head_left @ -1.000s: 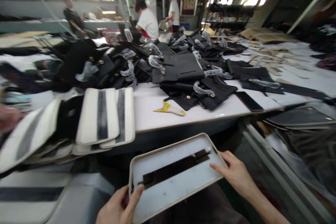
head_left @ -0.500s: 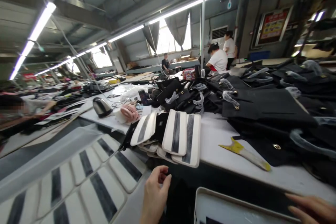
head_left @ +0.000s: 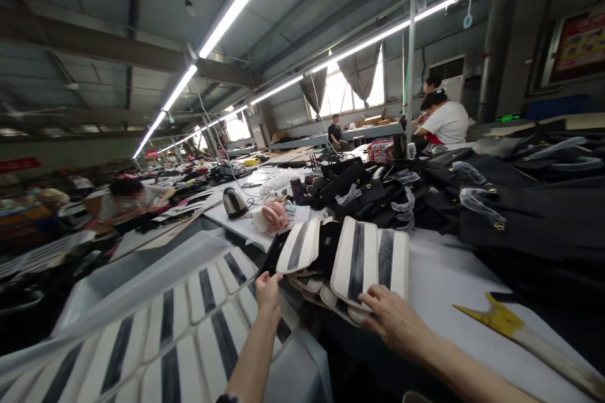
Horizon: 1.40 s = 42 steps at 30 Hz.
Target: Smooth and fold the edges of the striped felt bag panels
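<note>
A stack of white rounded panels with a dark stripe lies at the table's near edge, some pieces overhanging it. My left hand is at the stack's left end, fingers closed at the lower corner of a striped white panel beside a black piece. My right hand has its fingers bent over the lower edge of the panels at the right end; its thumb is partly hidden. Left of the stack, more striped white panels lie in rows on a grey sheet-covered surface.
A yellow-ended tool lies on the white table at right. Black bags with wrapped handles are heaped behind it. A pink fan and a kettle stand beyond the stack. Co-workers are farther back.
Both hands have moved to the stack of striped panels, the right one coming in from the far right. The view has turned left, and the white-rimmed tray at the bottom has nearly left the frame.
</note>
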Tool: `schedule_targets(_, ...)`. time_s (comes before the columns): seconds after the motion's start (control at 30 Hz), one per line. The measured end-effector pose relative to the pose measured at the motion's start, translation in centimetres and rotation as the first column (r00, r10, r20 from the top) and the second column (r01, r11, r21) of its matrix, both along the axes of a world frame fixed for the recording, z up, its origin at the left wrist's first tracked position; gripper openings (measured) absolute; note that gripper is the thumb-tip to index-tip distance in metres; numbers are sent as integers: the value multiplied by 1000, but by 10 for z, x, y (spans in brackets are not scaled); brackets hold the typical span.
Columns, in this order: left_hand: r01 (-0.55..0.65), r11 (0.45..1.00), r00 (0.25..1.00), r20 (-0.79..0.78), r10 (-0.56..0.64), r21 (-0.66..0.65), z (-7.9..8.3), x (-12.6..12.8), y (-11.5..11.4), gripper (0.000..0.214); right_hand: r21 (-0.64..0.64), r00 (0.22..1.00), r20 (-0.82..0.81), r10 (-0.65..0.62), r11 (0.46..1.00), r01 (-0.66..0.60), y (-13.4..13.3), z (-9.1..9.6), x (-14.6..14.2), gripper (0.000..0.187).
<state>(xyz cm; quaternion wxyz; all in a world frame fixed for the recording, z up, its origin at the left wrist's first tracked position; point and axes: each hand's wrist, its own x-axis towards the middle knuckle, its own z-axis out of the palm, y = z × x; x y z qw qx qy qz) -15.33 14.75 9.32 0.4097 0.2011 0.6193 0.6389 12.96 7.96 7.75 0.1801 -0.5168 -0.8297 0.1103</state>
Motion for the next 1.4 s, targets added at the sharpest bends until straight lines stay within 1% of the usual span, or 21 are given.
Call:
schedule_targets(0.07, 31, 998, 993, 113, -24, -56, -4, -7, 9, 8, 53, 999, 40, 2, 999, -4, 12, -4, -11, 22)
schedule_targets(0.1, 57, 996, 986, 163, -45, -69, -6, -9, 12, 4, 84, 999, 48, 4, 996, -8, 15, -6, -16, 23)
schedule_targets(0.17, 118, 990, 963, 252, -94, -80, -7, -12, 16, 8, 146, 999, 45, 21, 989, -28, 21, -6, -25, 29)
schedule_targets(0.27, 168, 982, 937, 323, -132, -86, -5, -13, 20, 11, 202, 998, 21, 58, 977, -61, 31, 0, -40, 42)
schedule_targets(0.33, 189, 978, 929, 339, -148, -93, -3, -13, 25, 13, 231, 998, 21, 63, 971, -66, 40, 7, -52, 46)
schedule_targets(0.43, 214, 971, 928, 332, -167, -109, 1, -12, 31, 16, 276, 996, 55, 70, 958, -82, 56, 17, -66, 48)
schedule_targets(0.57, 230, 963, 938, 294, -181, -143, 4, -11, 36, 19, 295, 993, 78, 90, 949, -109, 72, 25, -76, 48)
schedule_targets(0.7, 241, 956, 942, 279, -188, -168, 5, -13, 38, 20, 293, 991, 89, 103, 948, -125, 81, 24, -79, 48)
schedule_targets(0.83, 254, 954, 931, 309, -195, -163, 7, -13, 41, 23, 287, 990, 89, 113, 948, -135, 87, 21, -83, 49)
schedule_targets(1.03, 231, 965, 912, 373, -169, -126, 14, -9, 45, 25, 252, 988, 94, 125, 957, -146, 90, 18, -88, 29)
schedule_targets(1.13, 201, 975, 906, 395, -151, -89, 25, -11, 49, 24, 220, 986, 94, 140, 963, -157, 90, 14, -90, 21)
schedule_targets(1.23, 148, 989, 907, 402, -130, -15, 44, -18, 57, 23, 186, 987, 63, 146, 970, -155, 89, 10, -93, 17)
schedule_targets(1.3, 121, 991, 912, 390, -132, 51, 64, -26, 66, 23, 161, 990, 17, 140, 977, -141, 87, 8, -95, 17)
schedule_targets(1.4, 112, 982, 932, 327, -156, 149, 102, -37, 77, 23, 117, 989, -97, 108, 989, -96, 86, 7, -99, 18)
